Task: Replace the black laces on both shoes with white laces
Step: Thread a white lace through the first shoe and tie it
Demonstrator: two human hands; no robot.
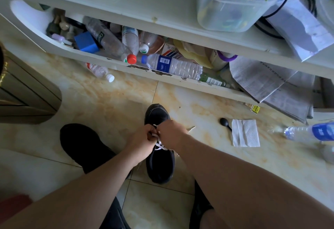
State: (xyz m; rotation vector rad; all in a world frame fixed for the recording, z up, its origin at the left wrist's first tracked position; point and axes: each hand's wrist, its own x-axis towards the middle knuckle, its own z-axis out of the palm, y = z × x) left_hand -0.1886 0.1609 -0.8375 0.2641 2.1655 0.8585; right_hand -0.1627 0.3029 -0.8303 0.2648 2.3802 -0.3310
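Lacing the black shoe [160,158] under your hands

Your left hand [142,141] and right hand [171,133] each pinch the white lace [159,145] over the eyelets; pull both ends evenly, keeping each crossing flat. The other shoe [85,145] sits left of your hands.

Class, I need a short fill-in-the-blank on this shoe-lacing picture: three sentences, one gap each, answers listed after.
1. Both hands, the left hand and the right hand, pinch a lace whose colour is ______.
2. The shoe being laced and the other shoe beside it are both ______ in colour.
3. The folded paper napkin lies on the floor next to a small black ______.

Missing words: white; black; spoon
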